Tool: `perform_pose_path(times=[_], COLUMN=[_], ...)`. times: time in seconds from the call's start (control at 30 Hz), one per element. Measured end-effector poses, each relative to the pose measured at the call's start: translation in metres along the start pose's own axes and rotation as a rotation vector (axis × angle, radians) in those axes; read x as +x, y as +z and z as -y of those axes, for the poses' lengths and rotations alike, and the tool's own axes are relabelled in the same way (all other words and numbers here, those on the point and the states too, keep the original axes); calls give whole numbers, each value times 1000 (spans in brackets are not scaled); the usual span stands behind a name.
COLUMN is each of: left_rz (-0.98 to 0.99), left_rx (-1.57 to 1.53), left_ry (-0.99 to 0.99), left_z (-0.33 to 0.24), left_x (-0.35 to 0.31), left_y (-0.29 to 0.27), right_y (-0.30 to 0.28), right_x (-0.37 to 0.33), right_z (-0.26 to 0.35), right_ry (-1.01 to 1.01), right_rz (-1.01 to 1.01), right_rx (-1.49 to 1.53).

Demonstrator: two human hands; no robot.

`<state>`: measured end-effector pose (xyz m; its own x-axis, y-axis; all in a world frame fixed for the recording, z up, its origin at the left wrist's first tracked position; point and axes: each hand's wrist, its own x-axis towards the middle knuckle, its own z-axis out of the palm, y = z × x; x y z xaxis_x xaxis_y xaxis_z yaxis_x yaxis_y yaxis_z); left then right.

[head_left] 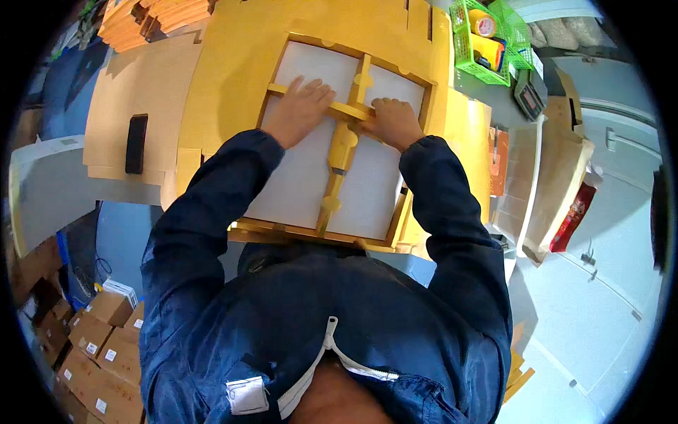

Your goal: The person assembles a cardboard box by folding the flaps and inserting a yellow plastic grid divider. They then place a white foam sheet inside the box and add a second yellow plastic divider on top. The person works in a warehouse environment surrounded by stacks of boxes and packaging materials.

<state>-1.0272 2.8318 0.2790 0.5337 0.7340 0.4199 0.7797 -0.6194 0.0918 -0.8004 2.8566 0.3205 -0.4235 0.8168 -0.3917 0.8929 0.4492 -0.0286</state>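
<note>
In front of me lies a shallow yellow cardboard box (296, 228) with white panels (293, 177) in its compartments. A cardboard divider (342, 145) runs lengthwise, and a cross strip (349, 111) meets it. My left hand (300, 112) rests over the left part of the cross strip, fingers stretched out and somewhat apart. Near the crossing, my right hand (394, 124) is closed on the cross strip, its fingers bent over the top edge. My right thumb is partly hidden. The strip's left end (277, 88) shows beyond my left hand.
A dark phone-like object (136, 143) lies on flat cardboard (134, 85) at left. Orange-brown cardboard pieces (152, 21) are stacked far left. Green baskets (462, 39) with tape rolls and a grey device (530, 94) stand far right. Several cartons (88, 332) sit lower left.
</note>
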Motion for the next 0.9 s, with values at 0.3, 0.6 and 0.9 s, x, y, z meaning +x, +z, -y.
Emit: perform_pose_path(times=[0.3, 0.6, 0.9], left_rz=[377, 264, 150], left_rx=[-112, -150, -206], left_ry=[123, -692, -806], left_z=[-17, -108, -104], left_x=[44, 19, 15], left_y=[28, 37, 73], right_y=[28, 31, 29], right_x=[0, 9, 24], right_z=[-16, -23, -32], right_ry=[-69, -62, -110], right_rz=[-50, -46, 113], right_rx=[171, 135, 223])
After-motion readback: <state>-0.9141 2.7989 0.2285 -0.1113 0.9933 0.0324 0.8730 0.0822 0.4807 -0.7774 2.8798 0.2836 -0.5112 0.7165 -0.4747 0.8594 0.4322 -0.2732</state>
